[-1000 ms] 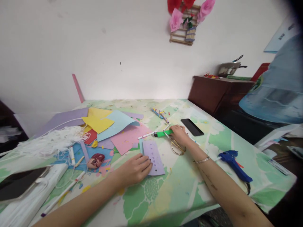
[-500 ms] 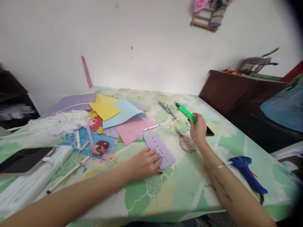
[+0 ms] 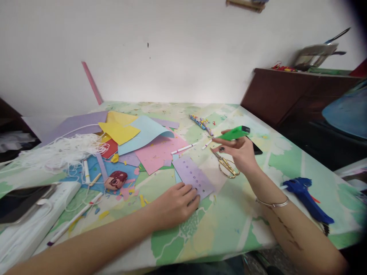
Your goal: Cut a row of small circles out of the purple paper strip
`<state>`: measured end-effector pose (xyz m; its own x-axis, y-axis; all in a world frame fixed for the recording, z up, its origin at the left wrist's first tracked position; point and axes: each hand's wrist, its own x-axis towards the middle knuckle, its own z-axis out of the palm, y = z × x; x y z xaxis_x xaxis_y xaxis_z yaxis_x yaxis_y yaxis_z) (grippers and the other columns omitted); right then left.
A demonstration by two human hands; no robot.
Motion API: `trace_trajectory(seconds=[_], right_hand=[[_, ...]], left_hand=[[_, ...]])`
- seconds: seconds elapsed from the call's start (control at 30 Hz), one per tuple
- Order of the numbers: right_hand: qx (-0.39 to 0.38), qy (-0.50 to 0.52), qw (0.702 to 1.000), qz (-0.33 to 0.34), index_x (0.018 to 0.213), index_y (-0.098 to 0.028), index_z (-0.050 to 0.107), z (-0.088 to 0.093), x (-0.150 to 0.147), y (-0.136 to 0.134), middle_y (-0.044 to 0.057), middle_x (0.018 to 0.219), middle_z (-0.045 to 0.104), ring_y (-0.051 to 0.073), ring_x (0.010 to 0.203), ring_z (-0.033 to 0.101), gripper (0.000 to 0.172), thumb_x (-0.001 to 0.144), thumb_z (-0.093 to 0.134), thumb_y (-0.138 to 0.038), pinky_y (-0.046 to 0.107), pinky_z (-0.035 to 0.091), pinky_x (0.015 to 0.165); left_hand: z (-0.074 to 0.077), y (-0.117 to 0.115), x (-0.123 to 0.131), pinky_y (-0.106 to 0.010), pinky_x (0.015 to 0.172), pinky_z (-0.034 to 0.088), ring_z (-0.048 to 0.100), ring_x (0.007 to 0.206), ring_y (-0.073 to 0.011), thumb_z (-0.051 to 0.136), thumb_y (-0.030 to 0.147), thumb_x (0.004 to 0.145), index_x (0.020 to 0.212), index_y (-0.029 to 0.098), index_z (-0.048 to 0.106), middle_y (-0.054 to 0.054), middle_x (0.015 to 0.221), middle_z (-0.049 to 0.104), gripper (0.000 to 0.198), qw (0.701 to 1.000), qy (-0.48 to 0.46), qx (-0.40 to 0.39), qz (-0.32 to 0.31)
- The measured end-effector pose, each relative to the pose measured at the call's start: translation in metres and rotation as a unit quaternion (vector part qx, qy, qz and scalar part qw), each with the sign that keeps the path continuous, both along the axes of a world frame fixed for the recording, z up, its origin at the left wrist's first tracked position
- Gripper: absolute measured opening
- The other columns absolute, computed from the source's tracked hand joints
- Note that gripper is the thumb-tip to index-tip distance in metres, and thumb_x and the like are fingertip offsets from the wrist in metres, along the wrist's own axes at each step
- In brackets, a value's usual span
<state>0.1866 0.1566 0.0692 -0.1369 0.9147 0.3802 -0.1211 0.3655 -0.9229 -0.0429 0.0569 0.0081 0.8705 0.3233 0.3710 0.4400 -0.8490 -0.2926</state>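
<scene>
My left hand [image 3: 179, 204] lies on the lower left part of a lavender paper strip [image 3: 192, 173] marked with a row of small circles. Its fingers are laid on the paper, pressing it to the table. My right hand [image 3: 239, 151] is raised over the table, closed around a green utility knife [image 3: 233, 133]. The knife's dark end points right, and its other end is partly behind the fingers. Just below that hand lie gold-handled scissors [image 3: 228, 168]. Behind it, a black phone-like object [image 3: 256, 146] is partly hidden.
Coloured paper sheets [image 3: 143, 133], tangled white string [image 3: 71, 151] and a maroon case [image 3: 116, 179] cover the left side. A phone [image 3: 24, 202] rests on a white power strip [image 3: 54, 206]. White markers [image 3: 183, 149] lie mid-table; a blue glue gun [image 3: 308, 198] lies right.
My right hand has turned the green utility knife, so its dark end now points right instead of up and left. My left hand stays on the lavender paper. The view has tilted down slightly.
</scene>
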Motion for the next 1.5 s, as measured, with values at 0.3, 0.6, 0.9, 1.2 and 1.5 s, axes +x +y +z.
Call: trace_trajectory(seconds=[0.3, 0.6, 0.9, 1.2, 1.5], right_hand=[[-0.044, 0.068, 0.987, -0.137, 0.095, -0.021, 0.066, -0.014, 0.005, -0.001, -0.003, 0.051, 0.056, 0.011, 0.045, 0.052, 0.027, 0.083, 0.051, -0.040, 0.024, 0.042, 0.045], [-0.268, 0.211, 0.940, 0.012, 0.072, -0.022, 0.054, -0.024, 0.006, -0.008, -0.010, 0.042, 0.033, 0.007, 0.037, 0.026, 0.013, 0.075, 0.066, -0.026, 0.020, 0.029, 0.038], [-0.329, 0.131, 0.933, 0.058, 0.083, -0.015, 0.066, -0.038, -0.006, -0.036, -0.004, 0.033, 0.045, 0.010, 0.030, 0.038, 0.029, 0.080, 0.049, -0.038, 0.024, 0.033, 0.038], [-0.236, -0.027, 0.964, 0.121, 0.111, -0.023, 0.057, -0.053, -0.011, -0.034, 0.005, 0.090, 0.071, 0.020, 0.077, 0.068, 0.039, 0.077, 0.069, -0.038, 0.035, 0.054, 0.071], [-0.197, -0.086, 0.975, 0.055, 0.089, -0.022, 0.064, -0.055, -0.007, -0.046, -0.004, 0.063, 0.057, 0.011, 0.053, 0.048, 0.024, 0.067, 0.063, -0.011, 0.021, 0.037, 0.048]], left_hand=[[-0.005, -0.009, 0.004, -0.044, 0.091, 0.046, 0.058, 0.109, -0.0287, 0.045, 0.016, 0.093, 0.113, 0.008, 0.059, -0.015, 0.113, 0.065, 0.026, 0.999, -0.025, -0.043, -0.003], [-0.006, -0.016, 0.009, -0.047, 0.095, 0.043, 0.055, 0.115, -0.0312, 0.043, 0.015, 0.093, 0.118, 0.006, 0.057, -0.018, 0.119, 0.062, 0.030, 0.995, -0.037, -0.087, 0.015], [-0.007, -0.042, 0.026, -0.054, 0.105, 0.027, 0.037, 0.130, -0.0434, 0.033, 0.067, 0.088, 0.129, -0.001, 0.050, -0.024, 0.136, 0.048, 0.081, 0.977, -0.001, -0.180, 0.114], [-0.004, -0.047, 0.031, -0.062, 0.109, 0.014, 0.010, 0.139, -0.0489, 0.044, 0.079, 0.071, 0.141, -0.001, 0.032, -0.029, 0.148, 0.027, 0.107, 0.956, 0.036, -0.257, 0.139], [-0.001, -0.051, 0.043, -0.067, 0.105, 0.015, 0.017, 0.134, -0.0556, 0.065, 0.051, 0.063, 0.130, -0.009, 0.046, -0.036, 0.140, 0.035, 0.092, 0.954, 0.026, -0.254, 0.158]])
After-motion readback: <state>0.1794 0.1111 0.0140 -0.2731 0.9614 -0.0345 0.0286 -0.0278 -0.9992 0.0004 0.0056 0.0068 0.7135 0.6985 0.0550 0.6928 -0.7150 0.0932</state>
